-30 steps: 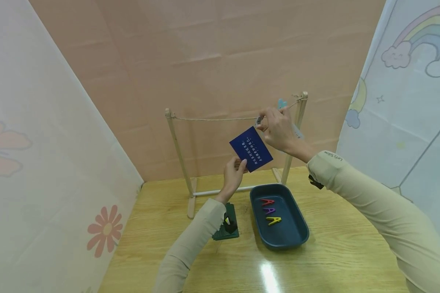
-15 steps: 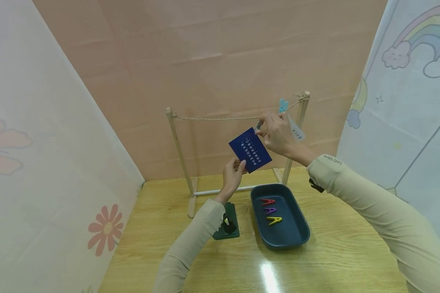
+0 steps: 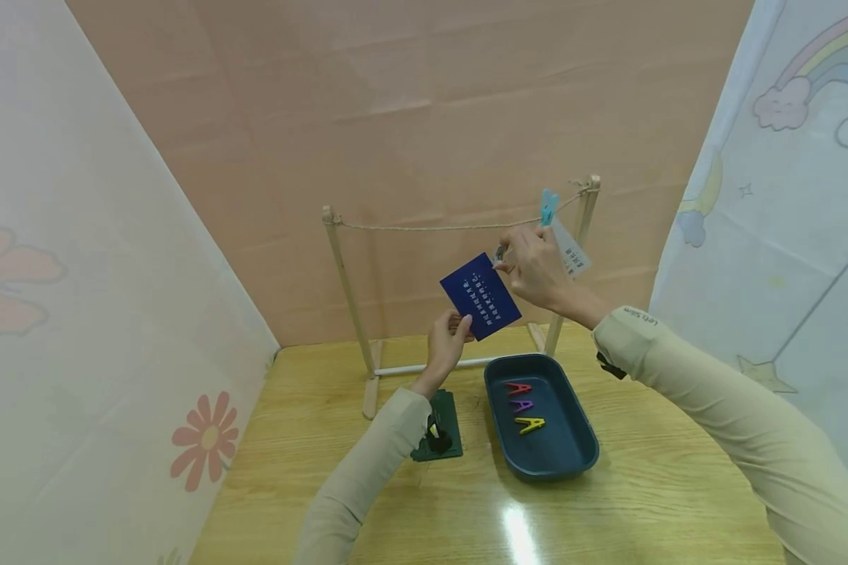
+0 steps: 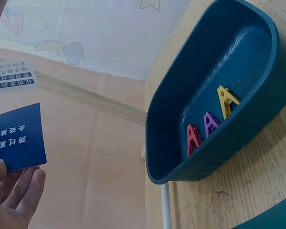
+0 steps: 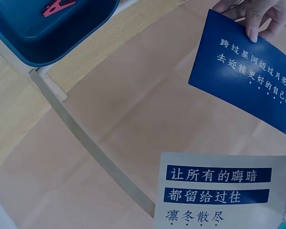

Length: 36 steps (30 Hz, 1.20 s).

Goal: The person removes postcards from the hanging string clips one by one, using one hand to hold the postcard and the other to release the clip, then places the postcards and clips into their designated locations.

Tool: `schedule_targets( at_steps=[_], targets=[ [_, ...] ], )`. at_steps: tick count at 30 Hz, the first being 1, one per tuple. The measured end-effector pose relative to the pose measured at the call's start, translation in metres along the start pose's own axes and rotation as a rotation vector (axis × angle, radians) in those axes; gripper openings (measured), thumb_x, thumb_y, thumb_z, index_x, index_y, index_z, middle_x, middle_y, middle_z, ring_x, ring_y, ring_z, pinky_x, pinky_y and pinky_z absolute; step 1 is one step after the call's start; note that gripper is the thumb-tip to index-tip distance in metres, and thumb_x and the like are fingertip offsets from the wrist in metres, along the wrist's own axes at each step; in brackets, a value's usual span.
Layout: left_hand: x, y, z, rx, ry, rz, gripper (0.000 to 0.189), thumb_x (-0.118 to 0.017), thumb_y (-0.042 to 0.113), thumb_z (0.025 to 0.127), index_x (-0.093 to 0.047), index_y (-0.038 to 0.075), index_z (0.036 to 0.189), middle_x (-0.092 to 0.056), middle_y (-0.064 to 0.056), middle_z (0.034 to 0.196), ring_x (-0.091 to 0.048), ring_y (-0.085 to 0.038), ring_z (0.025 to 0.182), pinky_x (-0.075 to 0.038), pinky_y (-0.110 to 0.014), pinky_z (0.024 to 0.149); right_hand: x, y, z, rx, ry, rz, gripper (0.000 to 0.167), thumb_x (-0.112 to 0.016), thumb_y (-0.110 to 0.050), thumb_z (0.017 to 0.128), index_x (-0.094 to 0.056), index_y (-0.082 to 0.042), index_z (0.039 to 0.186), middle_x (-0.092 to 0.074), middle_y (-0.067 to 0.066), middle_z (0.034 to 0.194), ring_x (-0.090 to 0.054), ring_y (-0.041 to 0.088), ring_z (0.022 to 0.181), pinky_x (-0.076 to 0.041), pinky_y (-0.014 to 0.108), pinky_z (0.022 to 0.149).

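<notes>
A dark blue card (image 3: 480, 297) with white writing is pinched at its lower left corner by my left hand (image 3: 447, 339). It tilts below the string (image 3: 424, 228). My right hand (image 3: 533, 265) pinches a small grey clip (image 3: 498, 253), mostly hidden by the fingers, close to the card's upper corner. Beside that hand a white printed card (image 5: 214, 191) hangs from the string, held by a light blue clothespin (image 3: 549, 205). In the left wrist view the thumb lies on the blue card (image 4: 20, 136) and fingers lie behind it.
The string runs between two wooden posts (image 3: 349, 290) of a stand. In front, a dark blue tray (image 3: 558, 447) holds a red clothespin (image 3: 518, 388), a purple one and a yellow clothespin (image 3: 530, 424). A dark green flat piece (image 3: 452, 439) lies left of it, partly under the left forearm.
Both hands have sunk slightly, the blue card lowering with the left. The right hand has come away from the string, so more of the light blue clothespin and white card shows.
</notes>
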<state>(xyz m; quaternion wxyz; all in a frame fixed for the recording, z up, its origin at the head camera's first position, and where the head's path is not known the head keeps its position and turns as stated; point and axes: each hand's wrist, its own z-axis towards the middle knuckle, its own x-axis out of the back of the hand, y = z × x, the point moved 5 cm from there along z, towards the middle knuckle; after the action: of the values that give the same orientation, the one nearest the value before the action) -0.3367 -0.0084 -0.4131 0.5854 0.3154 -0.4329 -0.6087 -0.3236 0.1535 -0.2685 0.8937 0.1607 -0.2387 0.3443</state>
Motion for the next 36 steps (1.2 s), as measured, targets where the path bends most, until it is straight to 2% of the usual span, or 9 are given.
schedule_targets(
  at_steps=[4, 11, 16, 19, 25, 29, 34, 36],
  targets=[
    [0.001, -0.004, -0.001, 0.012, 0.004, 0.007, 0.019, -0.056, 0.009, 0.102, -0.061, -0.008, 0.110, -0.066, -0.022, 0.101, -0.069, -0.035, 0.086, -0.060, -0.038, 0.077, -0.002, 0.000, -0.004, -0.002, -0.007, 0.000, 0.036, -0.082, -0.005, 0.077, -0.055, 0.005, 0.099, -0.060, 0.019, 0.088, -0.057, 0.034, 0.075, -0.035, 0.049, 0.074],
    [0.004, -0.007, -0.004, 0.014, 0.006, 0.010, 0.019, -0.056, 0.008, 0.102, -0.061, -0.008, 0.110, -0.066, -0.023, 0.100, -0.069, -0.037, 0.086, -0.060, -0.040, 0.077, -0.005, 0.000, -0.011, -0.020, -0.018, 0.009, 0.029, -0.073, 0.003, 0.079, -0.056, 0.006, 0.101, -0.061, 0.018, 0.087, -0.056, 0.032, 0.074, -0.035, 0.047, 0.073],
    [0.007, -0.011, -0.007, 0.016, 0.015, 0.010, 0.018, -0.056, 0.008, 0.101, -0.062, -0.008, 0.109, -0.067, -0.023, 0.099, -0.069, -0.037, 0.085, -0.060, -0.038, 0.076, -0.008, -0.001, -0.018, -0.028, -0.036, 0.027, 0.032, -0.075, 0.005, 0.077, -0.056, 0.006, 0.103, -0.061, 0.019, 0.092, -0.058, 0.033, 0.080, -0.039, 0.047, 0.078],
    [0.009, -0.013, -0.008, 0.014, 0.023, 0.002, 0.017, -0.057, 0.006, 0.101, -0.061, -0.009, 0.108, -0.066, -0.025, 0.098, -0.068, -0.039, 0.084, -0.060, -0.042, 0.076, -0.010, -0.001, -0.023, -0.038, -0.036, 0.041, 0.031, -0.072, 0.007, 0.076, -0.056, 0.006, 0.102, -0.061, 0.019, 0.093, -0.059, 0.034, 0.082, -0.042, 0.048, 0.081],
    [0.014, -0.022, -0.013, 0.040, 0.033, -0.005, 0.017, -0.058, 0.005, 0.100, -0.061, -0.010, 0.105, -0.066, -0.026, 0.095, -0.068, -0.042, 0.083, -0.060, -0.044, 0.075, -0.013, -0.002, -0.032, -0.032, -0.004, 0.067, 0.029, -0.072, 0.007, 0.077, -0.056, 0.007, 0.102, -0.060, 0.019, 0.089, -0.057, 0.033, 0.075, -0.044, 0.046, 0.071],
    [0.017, -0.028, -0.017, 0.041, 0.032, -0.008, 0.019, -0.058, 0.007, 0.101, -0.060, -0.011, 0.107, -0.066, -0.027, 0.096, -0.068, -0.043, 0.083, -0.060, -0.044, 0.074, -0.016, -0.002, -0.036, -0.029, -0.010, 0.071, 0.032, -0.067, 0.010, 0.077, -0.055, 0.008, 0.106, -0.060, 0.021, 0.093, -0.059, 0.035, 0.080, -0.043, 0.047, 0.071],
    [0.020, -0.032, -0.022, 0.070, 0.058, 0.016, 0.019, -0.058, 0.008, 0.101, -0.061, -0.010, 0.108, -0.067, -0.024, 0.097, -0.068, -0.041, 0.083, -0.060, -0.045, 0.074, -0.020, -0.001, -0.043, -0.040, -0.031, 0.079, 0.032, -0.059, 0.013, 0.074, -0.055, 0.008, 0.105, -0.060, 0.020, 0.092, -0.054, 0.029, 0.067, -0.043, 0.045, 0.071],
    [0.022, -0.023, -0.026, 0.093, 0.061, 0.021, 0.018, -0.057, 0.005, 0.101, -0.060, -0.012, 0.108, -0.065, -0.027, 0.099, -0.067, -0.044, 0.085, -0.060, -0.044, 0.074, -0.021, -0.001, -0.046, -0.036, -0.033, 0.083, 0.028, -0.062, 0.011, 0.076, -0.056, 0.008, 0.103, -0.060, 0.019, 0.090, -0.050, 0.025, 0.062, -0.043, 0.045, 0.070]
  ],
)
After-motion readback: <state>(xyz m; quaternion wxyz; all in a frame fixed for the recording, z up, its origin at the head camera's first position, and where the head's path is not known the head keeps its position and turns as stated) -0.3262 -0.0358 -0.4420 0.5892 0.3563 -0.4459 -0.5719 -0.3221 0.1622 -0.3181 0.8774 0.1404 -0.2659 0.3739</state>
